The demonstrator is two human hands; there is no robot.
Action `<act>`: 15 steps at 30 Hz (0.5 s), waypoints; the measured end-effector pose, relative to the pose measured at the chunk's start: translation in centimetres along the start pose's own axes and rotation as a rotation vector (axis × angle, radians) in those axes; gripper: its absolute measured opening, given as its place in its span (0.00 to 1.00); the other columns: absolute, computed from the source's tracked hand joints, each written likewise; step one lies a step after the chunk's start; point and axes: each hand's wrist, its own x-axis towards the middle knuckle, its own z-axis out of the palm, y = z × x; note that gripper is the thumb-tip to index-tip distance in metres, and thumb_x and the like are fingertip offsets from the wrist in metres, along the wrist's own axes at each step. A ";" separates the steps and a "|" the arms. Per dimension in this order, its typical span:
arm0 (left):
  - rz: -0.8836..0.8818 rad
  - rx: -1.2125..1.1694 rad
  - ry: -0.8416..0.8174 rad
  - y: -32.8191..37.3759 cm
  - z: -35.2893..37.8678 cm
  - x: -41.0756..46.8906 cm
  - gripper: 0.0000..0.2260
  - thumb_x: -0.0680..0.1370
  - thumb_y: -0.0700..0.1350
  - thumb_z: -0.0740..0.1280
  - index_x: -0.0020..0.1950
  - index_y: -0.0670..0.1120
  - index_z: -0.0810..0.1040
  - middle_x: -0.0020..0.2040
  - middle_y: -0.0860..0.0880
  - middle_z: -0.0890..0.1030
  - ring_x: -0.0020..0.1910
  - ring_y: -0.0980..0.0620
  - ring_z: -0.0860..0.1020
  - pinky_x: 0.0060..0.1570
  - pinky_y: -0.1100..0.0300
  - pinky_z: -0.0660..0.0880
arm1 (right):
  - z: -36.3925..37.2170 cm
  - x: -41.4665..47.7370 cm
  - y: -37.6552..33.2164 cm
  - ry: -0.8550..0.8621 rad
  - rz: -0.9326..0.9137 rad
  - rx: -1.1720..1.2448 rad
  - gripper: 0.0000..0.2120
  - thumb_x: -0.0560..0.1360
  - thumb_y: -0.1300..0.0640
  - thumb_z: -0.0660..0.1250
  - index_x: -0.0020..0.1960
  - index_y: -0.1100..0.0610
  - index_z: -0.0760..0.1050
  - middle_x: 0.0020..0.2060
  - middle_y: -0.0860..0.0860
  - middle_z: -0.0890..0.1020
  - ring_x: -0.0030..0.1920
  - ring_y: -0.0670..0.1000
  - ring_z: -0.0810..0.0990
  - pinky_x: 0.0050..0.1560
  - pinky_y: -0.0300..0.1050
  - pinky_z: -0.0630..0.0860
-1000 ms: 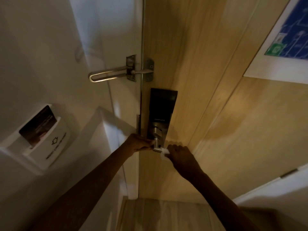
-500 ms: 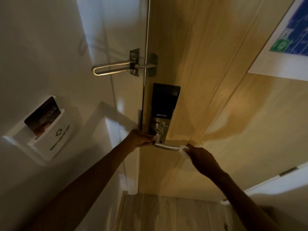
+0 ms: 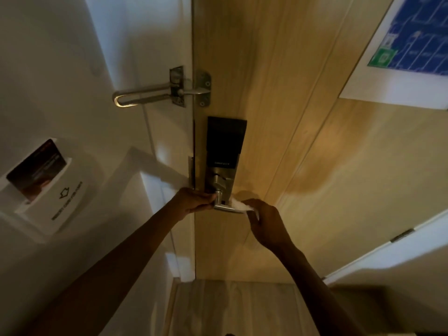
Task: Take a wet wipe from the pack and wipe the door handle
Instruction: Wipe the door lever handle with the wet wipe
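Observation:
A silver lever door handle (image 3: 224, 208) sticks out from a black and metal lock plate (image 3: 225, 151) on the wooden door (image 3: 278, 117). My left hand (image 3: 194, 200) holds the handle's pivot end from the left. My right hand (image 3: 265, 220) pinches a white wet wipe (image 3: 240, 206) and presses it over the right half of the lever. The wipe pack is out of view.
A metal swing-bar door guard (image 3: 155, 94) bridges the white frame and the door above the lock. A key-card holder (image 3: 43, 183) with a dark card is on the left wall. A blue evacuation plan (image 3: 417, 37) hangs upper right. Wooden floor (image 3: 230, 309) lies below.
My right hand with the wipe slid out to the lever's tip, then came back left over the lever. My left hand stayed at the handle's base.

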 end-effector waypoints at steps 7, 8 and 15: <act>-0.020 0.033 0.044 -0.2 -0.2 0.5 0.17 0.69 0.37 0.75 0.56 0.34 0.79 0.50 0.39 0.84 0.44 0.49 0.85 0.44 0.60 0.82 | 0.9 0.8 0.5 -0.102 0.031 -0.190 0.11 0.79 0.58 0.61 0.57 0.58 0.78 0.48 0.55 0.83 0.45 0.54 0.81 0.45 0.46 0.76; -0.024 0.030 0.055 -0.1 -0.2 0.6 0.17 0.69 0.37 0.75 0.56 0.33 0.80 0.49 0.39 0.84 0.44 0.49 0.85 0.43 0.60 0.83 | 1.4 1.1 0.1 -0.087 0.042 -0.217 0.09 0.79 0.58 0.61 0.54 0.58 0.79 0.45 0.55 0.84 0.41 0.53 0.81 0.43 0.45 0.76; -0.022 0.056 0.058 -0.1 -0.3 0.8 0.18 0.68 0.37 0.76 0.56 0.33 0.80 0.52 0.37 0.84 0.49 0.45 0.84 0.48 0.57 0.82 | 3.2 -0.8 -0.3 -0.072 -0.170 -0.311 0.14 0.76 0.60 0.66 0.62 0.59 0.73 0.53 0.57 0.81 0.54 0.56 0.77 0.56 0.51 0.73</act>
